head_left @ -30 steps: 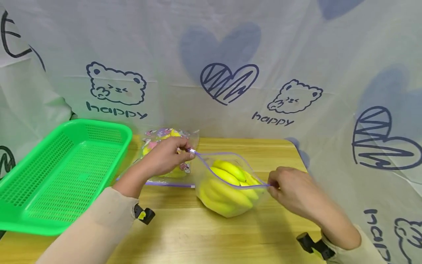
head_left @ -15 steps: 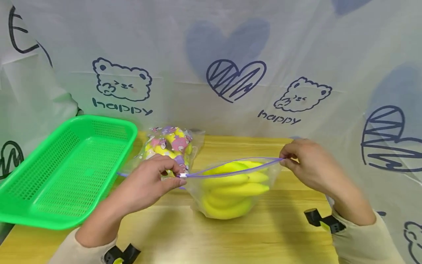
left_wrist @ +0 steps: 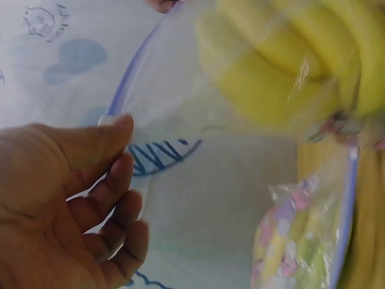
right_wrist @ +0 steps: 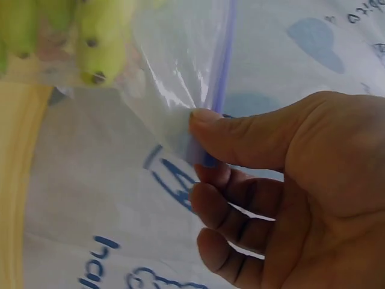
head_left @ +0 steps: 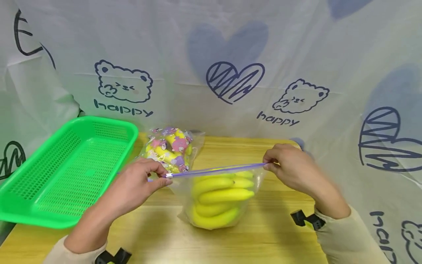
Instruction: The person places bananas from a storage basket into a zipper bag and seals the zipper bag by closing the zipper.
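A clear zip bag [head_left: 255,181] with a purple zip edge hangs between both hands, a bunch of bananas [head_left: 219,198] inside it. My left hand [head_left: 138,187] pinches the white slider [head_left: 169,175] at the bag's left top corner, between thumb and forefinger. At the right top corner my right hand [head_left: 293,168] pinches the end of the purple strip [right_wrist: 219,78]. The zip edge is stretched nearly straight, its two sides lying close together. Whether the bag's bottom touches the table cannot be told.
Behind the left hand lies another zip bag [head_left: 171,146], printed with cartoon figures, holding yellow fruit. A green plastic basket [head_left: 76,168] stands at the left on the wooden table [head_left: 263,227]. A patterned white cloth [head_left: 178,47] hangs behind.
The bag's mouth has gone from gaping to a narrow, taut line. My left hand has moved left and toward me with the slider; the right hand went up and right, then slightly back left.
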Available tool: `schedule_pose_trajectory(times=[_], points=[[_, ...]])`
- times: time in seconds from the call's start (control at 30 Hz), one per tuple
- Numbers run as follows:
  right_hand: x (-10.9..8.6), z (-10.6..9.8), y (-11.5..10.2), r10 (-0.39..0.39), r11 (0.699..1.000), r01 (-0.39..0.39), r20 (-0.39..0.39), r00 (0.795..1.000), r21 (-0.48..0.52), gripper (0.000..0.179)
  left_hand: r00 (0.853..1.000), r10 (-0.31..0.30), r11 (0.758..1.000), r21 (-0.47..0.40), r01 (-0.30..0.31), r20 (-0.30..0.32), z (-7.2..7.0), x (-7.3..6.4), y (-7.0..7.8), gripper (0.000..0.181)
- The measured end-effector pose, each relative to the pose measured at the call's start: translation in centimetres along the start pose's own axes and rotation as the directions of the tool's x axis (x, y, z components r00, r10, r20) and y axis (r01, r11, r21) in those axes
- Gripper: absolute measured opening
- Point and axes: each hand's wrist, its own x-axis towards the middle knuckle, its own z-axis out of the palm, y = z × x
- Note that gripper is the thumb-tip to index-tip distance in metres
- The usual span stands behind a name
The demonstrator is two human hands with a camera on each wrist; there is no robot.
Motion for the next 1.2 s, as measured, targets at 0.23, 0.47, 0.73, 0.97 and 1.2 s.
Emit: schedule_pose_trajectory(times=[0.23, 0.47, 0.73, 0.97, 1.2], points=[[1.9, 2.6, 0.1, -0.009, 1.0, 0.009, 0.01, 1.0, -0.013, 0.005, 0.992, -0.027, 0.999, 0.04, 0.032, -0.123, 1.3, 1.1, -1.5, 0.007], [2.7, 2.5, -0.6, -0.011, 1.0, 0.012, 0.04, 0.999, -0.02, 0.017, 0.984, 0.016, 0.998, 0.069, -0.004, -0.18, 1.3, 1.3, -1.7, 0.004], [5.2, 3.3, -6.8, -0.232, 0.97, 0.238, -0.104, 0.967, 0.054, 0.038, 0.986, 0.024, 0.997, 0.076, -0.012, -0.163, 1.0, 1.5, -1.5, 0.003], [8.8, 5.9, -12.7, -0.379, 0.912, 0.402, -0.206, 0.902, 0.081, 0.029, 0.988, 0.032, 0.993, 0.115, -0.014, -0.151, 1.0, 1.7, -1.3, 0.004], [10.2, 6.4, -14.6, -0.404, 0.911, 0.413, -0.169, 0.899, 0.02, 0.025, 0.967, 0.169, 0.96, 0.253, -0.118, -0.192, 1.1, 1.6, -1.2, 0.005]])
